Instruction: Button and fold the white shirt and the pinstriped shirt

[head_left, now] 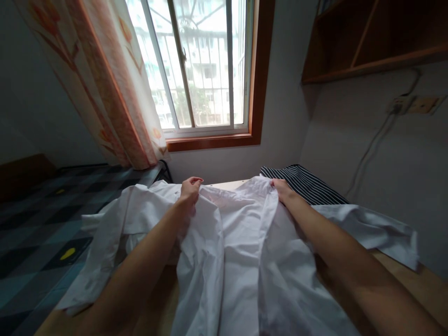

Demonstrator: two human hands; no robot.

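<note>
A white shirt lies spread and rumpled over a wooden table, its sleeves trailing off to both sides. My left hand is closed on the shirt's far edge near the collar, left of centre. My right hand grips the same far edge on the right, fingers curled into the cloth. Both forearms stretch across the shirt from the near side.
A black-and-white striped cloth lies at the table's far right. A bed with a dark checked cover stands to the left. Ahead is a window with a patterned curtain. A wooden shelf and a wall socket are on the right wall.
</note>
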